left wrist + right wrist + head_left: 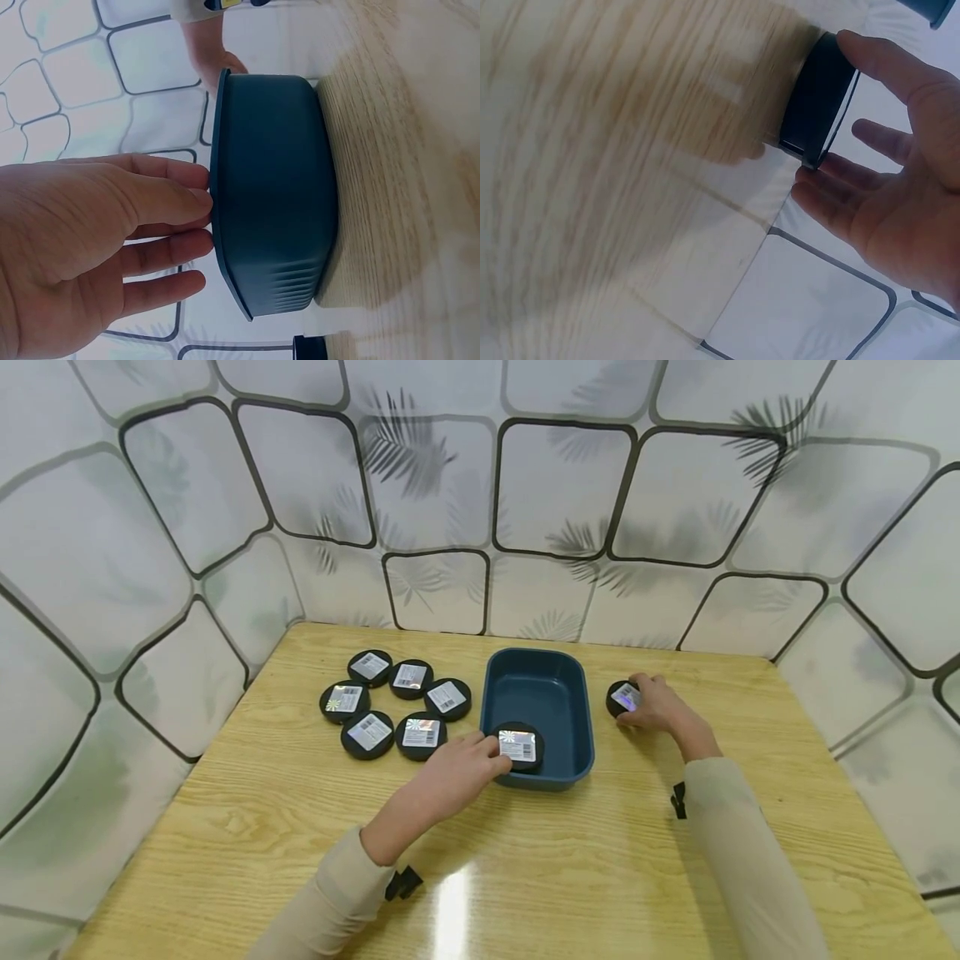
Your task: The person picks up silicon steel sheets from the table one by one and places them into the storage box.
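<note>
My left hand point(462, 768) reaches to the near left side of a dark blue plastic bin point(574, 710). In the left wrist view its fingers are fairly straight, with the thumb tip right at the bin's rim. Inside the near end of the bin is a black round disc point(517, 747) with a white barcode label facing up; the left fingertips overlap its left edge. Right of the bin, my right hand point(660, 706) pinches another black labelled disc point(624, 697) on the table. The right wrist view shows the thumb and fingers on opposite sides of this thick disc point(817, 97).
Left of the bin, several similar discs point(422, 735) lie in a loose ring on the wooden table point(300, 827), labels up. A patterned wall covering point(442, 485) stands behind the table and on both sides. Light glares off the front of the tabletop.
</note>
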A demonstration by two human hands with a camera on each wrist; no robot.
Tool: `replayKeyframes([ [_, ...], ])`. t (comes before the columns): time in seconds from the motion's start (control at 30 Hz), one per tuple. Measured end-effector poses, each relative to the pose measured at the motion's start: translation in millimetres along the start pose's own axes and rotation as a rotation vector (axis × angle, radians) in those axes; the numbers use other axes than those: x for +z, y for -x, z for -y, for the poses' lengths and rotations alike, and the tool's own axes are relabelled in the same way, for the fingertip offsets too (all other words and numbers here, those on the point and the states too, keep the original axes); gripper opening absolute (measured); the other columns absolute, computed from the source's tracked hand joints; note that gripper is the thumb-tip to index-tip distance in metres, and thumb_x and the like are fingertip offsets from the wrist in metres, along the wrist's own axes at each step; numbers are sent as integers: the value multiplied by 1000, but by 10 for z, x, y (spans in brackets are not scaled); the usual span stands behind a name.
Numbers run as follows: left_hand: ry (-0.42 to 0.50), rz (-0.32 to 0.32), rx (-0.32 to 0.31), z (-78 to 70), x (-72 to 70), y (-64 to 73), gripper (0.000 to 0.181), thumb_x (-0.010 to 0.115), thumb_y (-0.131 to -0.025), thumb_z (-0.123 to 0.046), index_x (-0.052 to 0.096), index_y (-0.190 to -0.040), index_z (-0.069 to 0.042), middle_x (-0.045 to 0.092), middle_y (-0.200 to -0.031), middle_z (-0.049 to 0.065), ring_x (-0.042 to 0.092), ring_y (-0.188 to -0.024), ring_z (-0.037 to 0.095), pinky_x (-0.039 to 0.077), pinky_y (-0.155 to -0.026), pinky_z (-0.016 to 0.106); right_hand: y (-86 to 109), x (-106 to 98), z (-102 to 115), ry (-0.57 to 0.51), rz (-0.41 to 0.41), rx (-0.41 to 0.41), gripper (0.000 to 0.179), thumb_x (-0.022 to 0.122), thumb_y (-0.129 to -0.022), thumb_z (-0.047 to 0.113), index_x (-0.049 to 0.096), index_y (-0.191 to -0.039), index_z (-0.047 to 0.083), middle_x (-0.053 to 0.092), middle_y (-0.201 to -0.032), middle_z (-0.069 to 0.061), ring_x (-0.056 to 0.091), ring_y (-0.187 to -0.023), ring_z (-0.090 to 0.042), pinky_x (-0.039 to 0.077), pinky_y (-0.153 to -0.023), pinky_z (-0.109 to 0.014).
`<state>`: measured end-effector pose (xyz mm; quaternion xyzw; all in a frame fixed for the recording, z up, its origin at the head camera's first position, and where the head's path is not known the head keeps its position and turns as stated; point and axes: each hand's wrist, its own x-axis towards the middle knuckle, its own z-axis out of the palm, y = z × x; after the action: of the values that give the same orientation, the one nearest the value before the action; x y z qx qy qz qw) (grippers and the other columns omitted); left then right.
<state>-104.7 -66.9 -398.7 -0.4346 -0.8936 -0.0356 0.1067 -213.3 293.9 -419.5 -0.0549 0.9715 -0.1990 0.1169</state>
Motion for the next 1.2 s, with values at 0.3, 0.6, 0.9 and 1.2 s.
replayKeyframes([
  [0.3, -30, -34, 4, -8, 13, -8, 14, 66, -92, -9, 70, -97, -21, 62, -94, -1, 55, -82, 16, 49, -65, 28, -22, -37, -28, -6, 13, -10, 81, 73, -87, 25, 30, -144, -13, 37, -131, -39, 48, -107, -43, 41, -94, -58],
  [0.6, -48, -57, 14, -16, 19, -9, 14, 66, -92, -8, 70, -99, -19, 61, -94, -1, 55, -81, 17, 49, -65, 28, -9, -57, -32, -18, 7, -2, 79, 74, -87, 25, 35, -140, -17, 40, -131, -39, 47, -111, -44, 40, -96, -58],
  [0.9, -51, -48, 16, -18, 19, -12, 13, 66, -93, -9, 69, -99, -20, 59, -94, 0, 53, -82, 17, 48, -63, 29, -13, -47, -36, -5, 9, 5, 77, 75, -86, 26, 37, -137, -19, 44, -128, -38, 48, -109, -43, 41, -94, -57],
  [1.2, -57, -51, 19, -18, 52, -15, 13, 65, -92, -9, 69, -98, -20, 58, -94, 0, 53, -83, 18, 48, -63, 29, -41, -38, -68, 19, 11, -15, 67, 75, -85, 25, 48, -126, -20, 54, -112, -32, 54, -96, -38, 46, -84, -51],
])
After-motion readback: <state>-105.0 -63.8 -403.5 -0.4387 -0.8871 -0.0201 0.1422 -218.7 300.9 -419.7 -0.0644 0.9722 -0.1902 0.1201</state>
